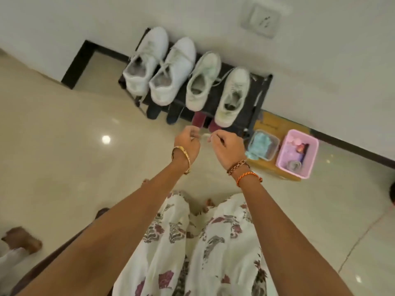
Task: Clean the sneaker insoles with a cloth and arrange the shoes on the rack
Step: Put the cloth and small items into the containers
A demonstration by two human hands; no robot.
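Two pairs of white sneakers stand side by side on the top of a black shoe rack [264, 86] against the wall: the left pair [160, 69] and the right pair [215, 88], toes to the wall. The rightmost sneaker [233, 97] overhangs the front edge. My left hand [187, 144] and my right hand [226, 146] hover close together just in front of the rack, fingers curled. They pinch a small pale strip [205, 136] between them; it is too blurred to tell what it is. A light blue cloth [259, 144] lies in a clear tub.
A pink basket [307, 146] with small items sits right of the tub on a yellow board [275, 124]. Dark blue [152, 113] and maroon shoes [199, 120] show on the lower shelf. Another person's foot [21, 238] is at the lower left. My patterned clothing fills the bottom.
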